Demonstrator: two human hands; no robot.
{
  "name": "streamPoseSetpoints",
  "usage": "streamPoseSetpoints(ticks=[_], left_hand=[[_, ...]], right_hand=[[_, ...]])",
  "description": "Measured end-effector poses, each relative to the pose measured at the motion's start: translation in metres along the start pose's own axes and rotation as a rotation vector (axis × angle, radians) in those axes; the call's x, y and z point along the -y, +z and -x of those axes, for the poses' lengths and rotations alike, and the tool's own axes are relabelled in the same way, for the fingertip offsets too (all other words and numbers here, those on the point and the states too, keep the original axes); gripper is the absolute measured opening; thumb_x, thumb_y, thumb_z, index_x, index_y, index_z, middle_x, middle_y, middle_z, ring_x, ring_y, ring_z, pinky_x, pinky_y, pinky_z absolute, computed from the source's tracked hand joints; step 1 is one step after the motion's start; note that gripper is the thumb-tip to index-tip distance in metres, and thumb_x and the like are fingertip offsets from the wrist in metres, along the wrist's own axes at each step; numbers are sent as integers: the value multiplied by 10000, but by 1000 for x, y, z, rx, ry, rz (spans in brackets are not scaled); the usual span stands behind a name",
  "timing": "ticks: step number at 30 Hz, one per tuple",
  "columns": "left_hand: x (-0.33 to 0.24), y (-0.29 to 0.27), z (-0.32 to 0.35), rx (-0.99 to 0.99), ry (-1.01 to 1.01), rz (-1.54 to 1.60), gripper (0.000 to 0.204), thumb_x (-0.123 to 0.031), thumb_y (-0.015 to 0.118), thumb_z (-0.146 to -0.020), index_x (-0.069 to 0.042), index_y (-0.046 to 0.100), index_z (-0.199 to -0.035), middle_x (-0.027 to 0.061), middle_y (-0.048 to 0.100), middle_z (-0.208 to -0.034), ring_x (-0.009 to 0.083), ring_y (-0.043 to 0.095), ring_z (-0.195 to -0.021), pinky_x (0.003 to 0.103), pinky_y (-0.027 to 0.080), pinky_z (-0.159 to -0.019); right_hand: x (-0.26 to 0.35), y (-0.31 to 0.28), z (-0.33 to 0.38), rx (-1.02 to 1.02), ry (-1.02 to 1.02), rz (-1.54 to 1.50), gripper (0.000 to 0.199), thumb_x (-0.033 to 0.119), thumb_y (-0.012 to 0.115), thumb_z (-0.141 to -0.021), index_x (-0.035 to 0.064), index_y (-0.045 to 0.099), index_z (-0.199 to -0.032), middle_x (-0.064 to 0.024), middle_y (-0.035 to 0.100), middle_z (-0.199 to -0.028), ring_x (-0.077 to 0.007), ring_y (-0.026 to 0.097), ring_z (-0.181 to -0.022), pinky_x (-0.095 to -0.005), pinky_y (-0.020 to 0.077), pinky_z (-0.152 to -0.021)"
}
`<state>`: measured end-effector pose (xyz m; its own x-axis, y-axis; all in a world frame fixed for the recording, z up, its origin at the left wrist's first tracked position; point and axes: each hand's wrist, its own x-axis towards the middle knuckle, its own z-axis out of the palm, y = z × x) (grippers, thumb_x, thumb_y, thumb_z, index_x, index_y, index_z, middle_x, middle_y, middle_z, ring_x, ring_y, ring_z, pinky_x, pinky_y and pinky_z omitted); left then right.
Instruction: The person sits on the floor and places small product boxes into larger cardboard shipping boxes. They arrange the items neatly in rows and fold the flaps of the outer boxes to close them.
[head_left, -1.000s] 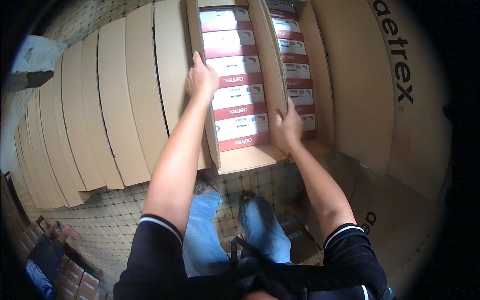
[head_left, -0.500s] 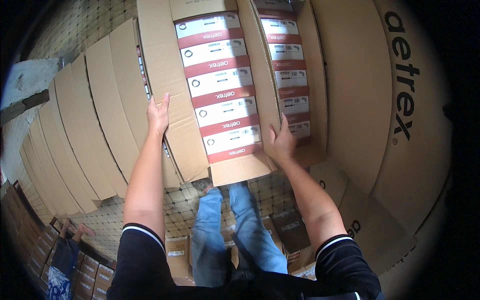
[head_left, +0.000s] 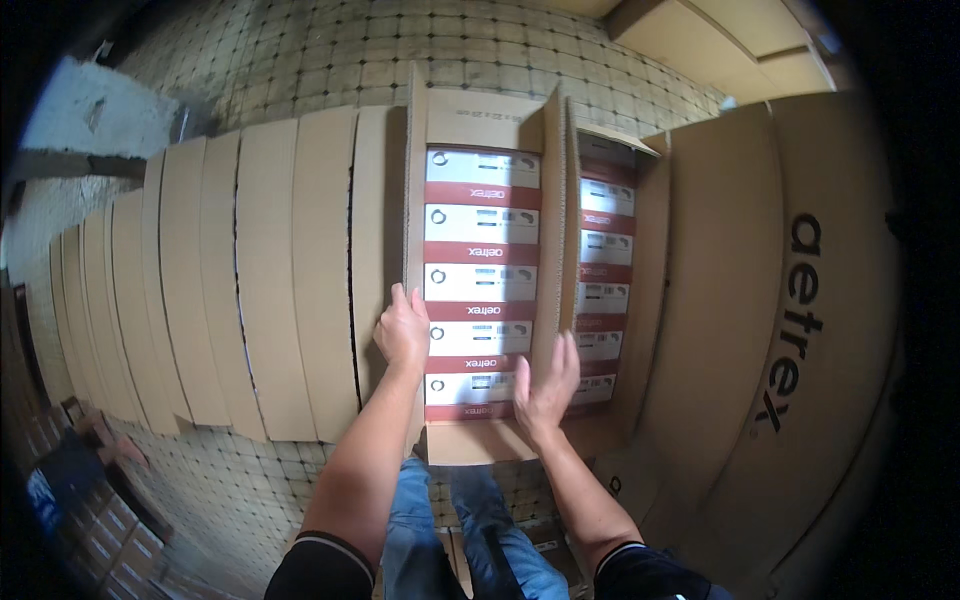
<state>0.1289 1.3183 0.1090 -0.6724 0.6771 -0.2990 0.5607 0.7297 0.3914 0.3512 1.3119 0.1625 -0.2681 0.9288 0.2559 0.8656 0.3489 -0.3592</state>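
An open cardboard carton [head_left: 485, 440] stands in front of me, holding a column of white-and-red shoe boxes [head_left: 480, 282]. My left hand [head_left: 403, 328] is closed round the edge of its raised left flap [head_left: 416, 190], fingertips at the top. Inside the right side, my right hand [head_left: 548, 388] is open, its fingers stretched out against the raised right flap [head_left: 549, 230]. Its palm is over the nearer shoe boxes. Beside it on the right stands a second open carton [head_left: 648, 260] with similar shoe boxes [head_left: 604, 248].
A long row of brown cartons [head_left: 268, 280] stands close on the left. Large printed cartons [head_left: 720, 270] border the right. Patterned floor tiles [head_left: 350, 60] show beyond. A person's bare feet [head_left: 120, 448] and stacked boxes [head_left: 120, 540] are at the lower left.
The carton's left flap, spread outward before, now stands upright. My left hand has stayed at that flap, and my right hand has opened flatter. The view has shifted, showing more floor beyond.
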Motion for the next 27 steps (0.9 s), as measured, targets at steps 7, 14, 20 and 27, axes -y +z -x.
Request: streamPoseSetpoints(ticks=[7,14,20,27], left_hand=[[0,7,1,-17,-15,-92,254,-344,549,-990,-99,565,-1055,155,689,-686,350,700,-641,480,553,-551],[-6,10,4,-35,-50,-59,249,-350,546,-992,-106,556,-1035,146,681,-675,359,689,-628,490,543,-540],[-3,5,2,-60,-28,-98,224,-336,548,-992,-114,531,-970,124,680,-671,334,687,-598,475,547,-522],[-12,10,5,-113,-17,-117,241,-341,560,-988,-110,522,-931,121,679,-671,337,686,-598,469,546,-521]], right_hand=[[12,183,-211,543,835,-1278,502,415,405,-1072,-11,427,-1336,-129,656,-975,-177,627,-771,-294,505,-651],[-23,247,-328,205,1040,-1297,472,463,442,-1032,5,552,-990,-115,645,-733,-190,580,-526,-302,475,-437],[-10,167,-462,360,657,-1248,512,401,335,-1080,23,310,-1425,-158,646,-1057,-239,663,-926,-353,551,-757],[31,122,-297,245,-250,-493,451,264,679,-914,33,573,-1286,-229,588,-1277,-373,567,-1198,-440,462,-1007]])
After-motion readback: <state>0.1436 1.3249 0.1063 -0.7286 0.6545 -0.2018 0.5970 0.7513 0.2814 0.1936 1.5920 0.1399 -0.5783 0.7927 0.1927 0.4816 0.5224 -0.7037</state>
